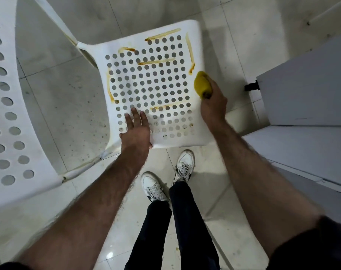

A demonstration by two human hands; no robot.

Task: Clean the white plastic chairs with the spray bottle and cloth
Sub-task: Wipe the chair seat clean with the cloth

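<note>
A white plastic chair seat (pixel 193 32) with rows of round holes lies below me, streaked with several orange-brown stains (pixel 189 48). My left hand (pixel 135 131) rests flat on the seat's near left corner, fingers straight. My right hand (pixel 212 102) grips a bunched yellow cloth (pixel 201 84) at the seat's right edge, just below the lower end of the right-hand stain. No spray bottle is in view.
A second white perforated chair (pixel 9 117) fills the left side. A grey cabinet or door panel (pixel 306 90) with a black catch (pixel 252 87) stands at the right. My white shoes (pixel 166 176) stand on the pale tiled floor (pixel 54 90) near the seat's front edge.
</note>
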